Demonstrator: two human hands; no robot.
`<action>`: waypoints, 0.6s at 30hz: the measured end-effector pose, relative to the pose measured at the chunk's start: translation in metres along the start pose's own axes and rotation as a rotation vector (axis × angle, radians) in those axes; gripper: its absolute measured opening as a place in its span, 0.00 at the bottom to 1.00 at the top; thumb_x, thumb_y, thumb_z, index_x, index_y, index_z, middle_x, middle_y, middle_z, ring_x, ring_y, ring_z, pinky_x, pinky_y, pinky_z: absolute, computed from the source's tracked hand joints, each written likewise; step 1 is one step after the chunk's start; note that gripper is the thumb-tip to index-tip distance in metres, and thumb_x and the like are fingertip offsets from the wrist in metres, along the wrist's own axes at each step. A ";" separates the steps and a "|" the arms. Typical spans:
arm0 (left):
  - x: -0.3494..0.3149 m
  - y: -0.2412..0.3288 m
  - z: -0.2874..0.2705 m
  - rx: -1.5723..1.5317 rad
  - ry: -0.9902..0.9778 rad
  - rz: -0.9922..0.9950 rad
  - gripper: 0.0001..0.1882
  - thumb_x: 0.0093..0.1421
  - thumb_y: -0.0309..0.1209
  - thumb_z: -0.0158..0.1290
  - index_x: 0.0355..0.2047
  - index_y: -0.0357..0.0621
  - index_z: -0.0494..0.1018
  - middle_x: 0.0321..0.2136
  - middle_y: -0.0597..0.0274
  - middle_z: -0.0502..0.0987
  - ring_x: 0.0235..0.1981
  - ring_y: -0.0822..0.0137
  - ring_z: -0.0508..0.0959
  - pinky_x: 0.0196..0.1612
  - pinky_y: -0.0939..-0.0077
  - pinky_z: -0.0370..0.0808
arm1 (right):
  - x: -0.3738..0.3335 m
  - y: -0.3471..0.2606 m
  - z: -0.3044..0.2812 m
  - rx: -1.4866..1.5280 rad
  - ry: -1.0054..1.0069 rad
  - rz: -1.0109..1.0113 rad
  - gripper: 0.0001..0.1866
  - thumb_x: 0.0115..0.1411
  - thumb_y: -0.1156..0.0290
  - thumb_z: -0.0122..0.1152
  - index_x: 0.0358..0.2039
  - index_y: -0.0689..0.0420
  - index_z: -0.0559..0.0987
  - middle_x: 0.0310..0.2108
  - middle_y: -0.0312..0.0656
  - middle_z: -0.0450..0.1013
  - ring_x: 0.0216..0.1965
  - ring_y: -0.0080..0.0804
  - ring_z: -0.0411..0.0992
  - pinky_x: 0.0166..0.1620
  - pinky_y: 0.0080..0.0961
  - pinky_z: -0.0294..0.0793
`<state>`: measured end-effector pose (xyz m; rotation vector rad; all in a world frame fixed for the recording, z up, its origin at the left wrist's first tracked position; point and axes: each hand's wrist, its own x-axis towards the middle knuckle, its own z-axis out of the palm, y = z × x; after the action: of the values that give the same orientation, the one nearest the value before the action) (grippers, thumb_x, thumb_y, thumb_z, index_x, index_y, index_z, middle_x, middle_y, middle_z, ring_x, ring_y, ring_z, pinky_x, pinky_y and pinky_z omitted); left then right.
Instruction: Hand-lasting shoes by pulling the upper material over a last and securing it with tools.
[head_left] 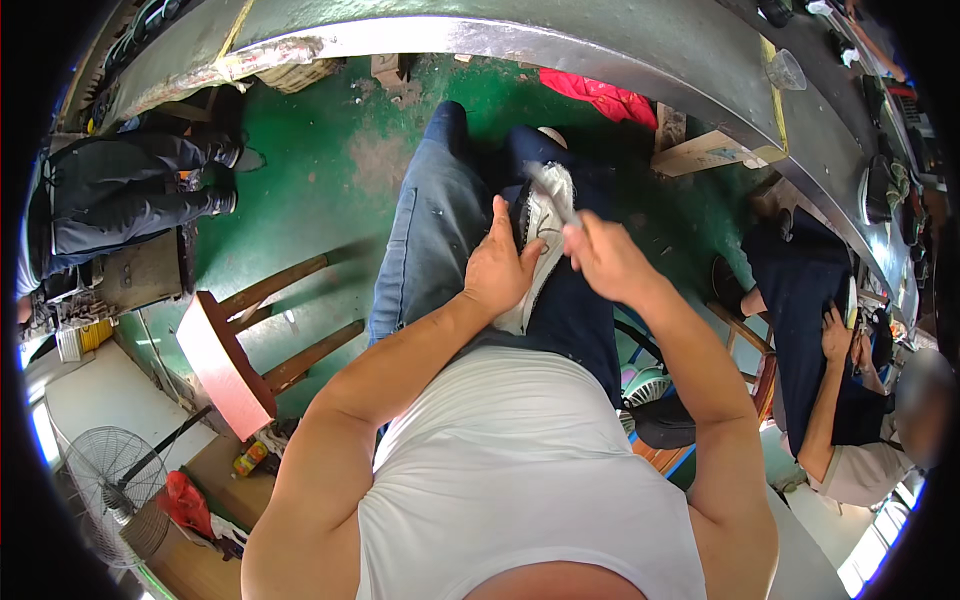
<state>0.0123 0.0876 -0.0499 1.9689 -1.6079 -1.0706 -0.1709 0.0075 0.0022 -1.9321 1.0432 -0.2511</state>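
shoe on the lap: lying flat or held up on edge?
Lying along the lap. The white shoe rests lengthwise on the thigh, left hand pressing it down; right hand holds a blurred tool over it.

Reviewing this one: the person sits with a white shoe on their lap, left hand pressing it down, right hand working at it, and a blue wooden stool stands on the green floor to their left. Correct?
Not quite. In the head view the wooden stool is red, not blue. The rest holds: the white shoe lies on the lap, the left hand presses it, the right hand works at it, and the floor is green.
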 end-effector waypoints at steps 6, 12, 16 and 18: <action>-0.030 -0.049 -0.025 -0.867 -0.572 -0.139 0.49 0.67 0.39 0.52 0.73 0.43 0.27 0.72 0.38 0.42 0.74 0.52 0.43 0.72 0.68 0.44 | -0.020 -0.005 0.004 -0.252 -0.202 0.172 0.24 0.71 0.54 0.44 0.34 0.66 0.73 0.29 0.61 0.75 0.34 0.63 0.74 0.38 0.52 0.72; -0.029 -0.026 -0.023 -0.458 -0.433 -0.012 0.50 0.66 0.36 0.53 0.73 0.45 0.27 0.72 0.41 0.45 0.73 0.54 0.47 0.71 0.70 0.46 | -0.057 -0.024 0.019 -0.085 0.018 -0.026 0.21 0.69 0.54 0.50 0.34 0.62 0.73 0.29 0.58 0.74 0.32 0.61 0.74 0.34 0.51 0.71; -0.027 -0.028 -0.026 -0.686 -0.370 0.006 0.45 0.66 0.23 0.52 0.74 0.47 0.36 0.68 0.49 0.58 0.66 0.62 0.62 0.67 0.72 0.58 | -0.049 -0.001 0.013 0.028 -0.259 0.156 0.24 0.69 0.50 0.48 0.32 0.61 0.74 0.25 0.59 0.73 0.31 0.61 0.74 0.35 0.51 0.71; -0.033 -0.032 -0.046 -0.967 -0.362 -0.190 0.40 0.64 0.16 0.48 0.73 0.45 0.47 0.67 0.55 0.60 0.65 0.65 0.62 0.66 0.74 0.58 | -0.047 -0.003 -0.013 0.151 -0.105 0.160 0.23 0.69 0.51 0.49 0.32 0.60 0.73 0.24 0.57 0.73 0.32 0.61 0.74 0.35 0.51 0.71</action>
<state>0.0658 0.1192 -0.0326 1.3039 -0.7465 -1.8923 -0.2055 0.0360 0.0225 -1.6985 1.0717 -0.1330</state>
